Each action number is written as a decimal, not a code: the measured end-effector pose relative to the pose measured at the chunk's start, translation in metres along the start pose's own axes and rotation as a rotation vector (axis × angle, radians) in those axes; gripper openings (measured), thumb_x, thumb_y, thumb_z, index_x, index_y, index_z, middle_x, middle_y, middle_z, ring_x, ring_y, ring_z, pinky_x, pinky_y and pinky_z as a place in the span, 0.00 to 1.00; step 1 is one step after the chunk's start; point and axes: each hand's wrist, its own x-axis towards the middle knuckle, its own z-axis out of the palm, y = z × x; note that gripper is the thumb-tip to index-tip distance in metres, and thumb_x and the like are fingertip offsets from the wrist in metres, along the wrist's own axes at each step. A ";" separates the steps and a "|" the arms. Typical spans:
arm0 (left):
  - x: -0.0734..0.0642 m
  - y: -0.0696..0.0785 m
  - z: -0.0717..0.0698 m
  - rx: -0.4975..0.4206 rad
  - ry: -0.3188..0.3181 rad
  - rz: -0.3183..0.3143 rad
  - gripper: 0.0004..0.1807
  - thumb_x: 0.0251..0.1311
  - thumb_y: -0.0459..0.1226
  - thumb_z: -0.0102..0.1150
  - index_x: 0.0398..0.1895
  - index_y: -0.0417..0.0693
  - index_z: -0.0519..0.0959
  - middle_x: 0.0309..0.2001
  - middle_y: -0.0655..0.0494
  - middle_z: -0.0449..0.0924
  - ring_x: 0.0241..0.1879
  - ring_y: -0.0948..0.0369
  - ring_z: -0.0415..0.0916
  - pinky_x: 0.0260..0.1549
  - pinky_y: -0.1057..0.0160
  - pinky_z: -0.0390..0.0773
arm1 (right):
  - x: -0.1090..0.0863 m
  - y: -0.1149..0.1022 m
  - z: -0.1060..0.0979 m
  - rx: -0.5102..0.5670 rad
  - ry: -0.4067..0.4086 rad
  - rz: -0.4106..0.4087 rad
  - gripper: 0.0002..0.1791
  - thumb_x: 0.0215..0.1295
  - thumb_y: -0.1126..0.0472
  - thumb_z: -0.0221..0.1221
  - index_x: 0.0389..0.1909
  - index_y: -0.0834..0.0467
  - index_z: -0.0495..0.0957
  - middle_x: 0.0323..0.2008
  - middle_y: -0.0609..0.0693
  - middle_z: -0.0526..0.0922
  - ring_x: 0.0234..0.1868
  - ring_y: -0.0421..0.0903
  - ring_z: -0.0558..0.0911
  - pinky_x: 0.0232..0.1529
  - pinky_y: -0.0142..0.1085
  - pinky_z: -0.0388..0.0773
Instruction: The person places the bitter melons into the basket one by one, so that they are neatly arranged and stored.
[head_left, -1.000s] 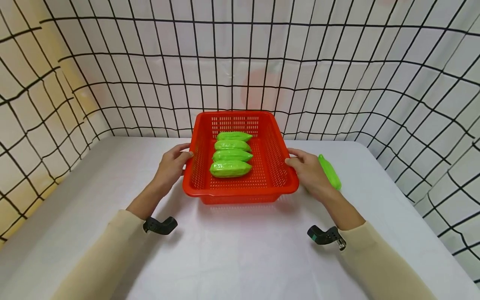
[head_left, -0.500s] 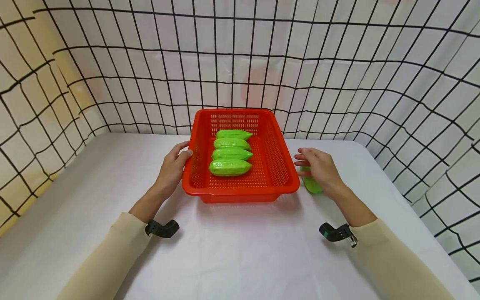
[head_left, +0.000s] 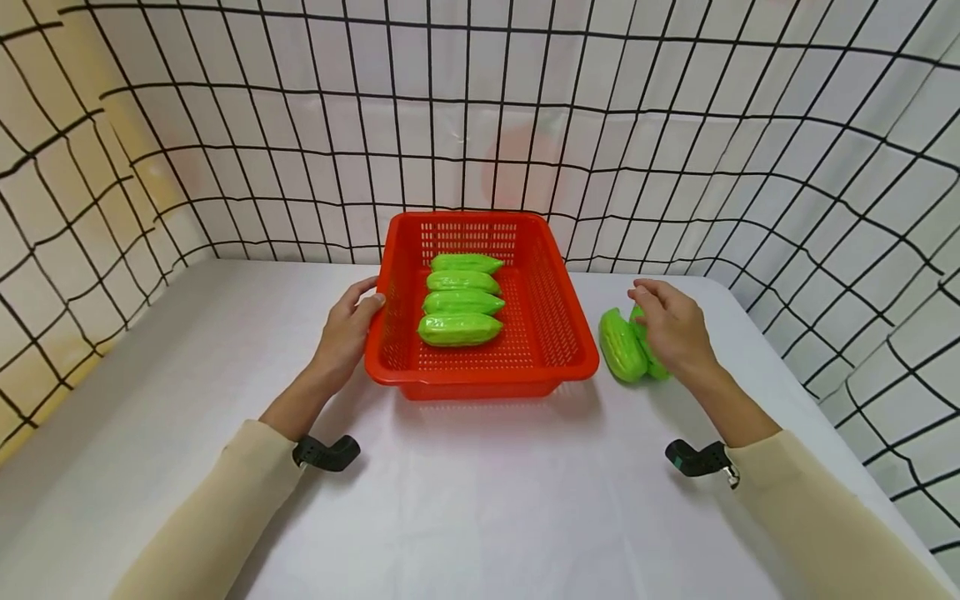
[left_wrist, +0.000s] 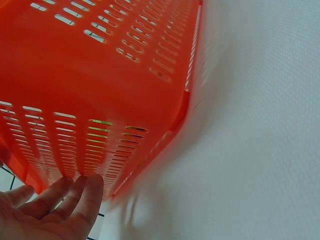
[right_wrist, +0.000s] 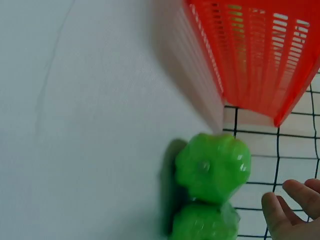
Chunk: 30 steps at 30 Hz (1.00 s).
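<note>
A red plastic basket (head_left: pixel 483 379) with slotted walls stands on the white-covered table. My left hand (head_left: pixel 341 337) holds its left rim, thumb on the rim; in the left wrist view the fingers (left_wrist: pixel 87 200) lie against the outer wall. Inside, several shiny green ridged gourds (head_left: pixel 460 330) lie in a column toward the left. To the basket's right, two more lie side by side: a nearer gourd (head_left: pixel 622 346) and a second gourd (head_left: pixel 657 367), partly hidden. Over that second one hovers my right hand (head_left: pixel 678 333), fingers loosely bent, holding nothing.
Black wire mesh (head_left: pixel 465 125) over white sheeting rises behind the table and along both sides. The white tabletop (head_left: pixel 480 500) extends in front of the basket. Black camera mounts (head_left: pixel 326 453) sit at both wrists.
My right hand has let go of the basket's right rim and moved right, over the two loose gourds, uncovering the nearer one. The left hand keeps its hold on the rim.
</note>
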 end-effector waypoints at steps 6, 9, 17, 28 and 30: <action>0.000 0.000 -0.004 0.003 0.000 -0.006 0.31 0.77 0.50 0.42 0.79 0.53 0.58 0.69 0.45 0.70 0.63 0.47 0.74 0.53 0.59 0.80 | 0.002 0.014 -0.008 -0.132 -0.001 0.026 0.35 0.79 0.42 0.38 0.74 0.63 0.64 0.69 0.65 0.71 0.71 0.66 0.66 0.67 0.63 0.63; 0.000 0.000 -0.005 -0.006 -0.002 -0.008 0.30 0.77 0.49 0.41 0.79 0.53 0.58 0.69 0.44 0.70 0.64 0.47 0.74 0.52 0.59 0.80 | 0.004 0.022 -0.009 -0.154 -0.039 0.066 0.35 0.80 0.43 0.39 0.75 0.64 0.60 0.70 0.67 0.69 0.72 0.66 0.64 0.68 0.63 0.61; 0.001 0.000 -0.002 -0.017 -0.004 -0.002 0.30 0.78 0.48 0.41 0.78 0.51 0.58 0.70 0.44 0.69 0.64 0.46 0.74 0.55 0.55 0.79 | 0.006 0.036 -0.008 -0.137 -0.102 0.197 0.38 0.80 0.44 0.41 0.79 0.65 0.49 0.72 0.67 0.65 0.73 0.66 0.64 0.70 0.60 0.61; 0.000 0.000 0.000 -0.037 -0.012 0.000 0.30 0.78 0.48 0.42 0.79 0.51 0.58 0.70 0.44 0.69 0.65 0.46 0.73 0.56 0.53 0.79 | 0.008 0.046 -0.014 -0.236 -0.146 0.215 0.37 0.80 0.48 0.44 0.78 0.66 0.50 0.73 0.71 0.61 0.73 0.69 0.61 0.68 0.63 0.62; 0.000 0.001 0.000 -0.041 -0.014 0.003 0.30 0.77 0.48 0.42 0.78 0.50 0.59 0.70 0.43 0.69 0.65 0.45 0.73 0.56 0.54 0.79 | 0.008 0.048 -0.015 -0.273 -0.161 0.191 0.35 0.80 0.49 0.43 0.78 0.66 0.52 0.73 0.71 0.62 0.73 0.69 0.61 0.68 0.64 0.62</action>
